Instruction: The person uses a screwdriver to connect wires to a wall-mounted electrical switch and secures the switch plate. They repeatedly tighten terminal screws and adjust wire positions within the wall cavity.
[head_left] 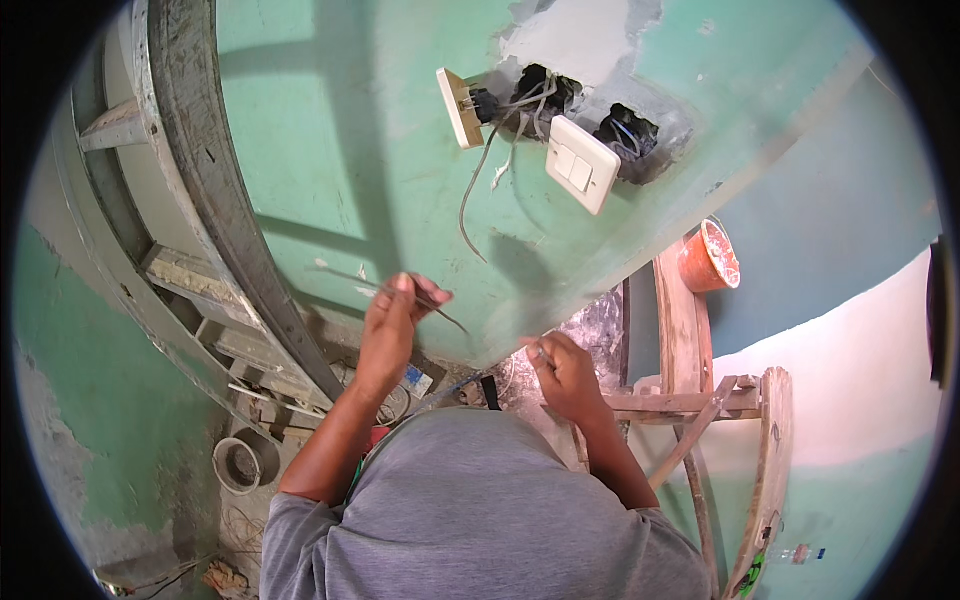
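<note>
My left hand [392, 325] is closed in a pinch on a thin, dark length of wire [445, 314], whose ends stick out on both sides of the fingers. To its right my right hand [568, 378] is also closed, thumb against fingers; a small greyish bit shows at the fingertips, too small to name. Above both hands, a white switch plate [583, 165] and a second white plate seen edge-on [460, 108] hang out from the green wall. Grey wires [530, 103] run from the second plate into a wall hole, and one loose cable [468, 205] dangles below it.
A metal ladder [195, 150] leans at the left. An orange tub [708, 258] sits on a wooden stand [683, 325] at the right. A bucket [238, 466] and scattered rubble lie on the floor at lower left. Another rough hole [628, 130] opens beside the switch plate.
</note>
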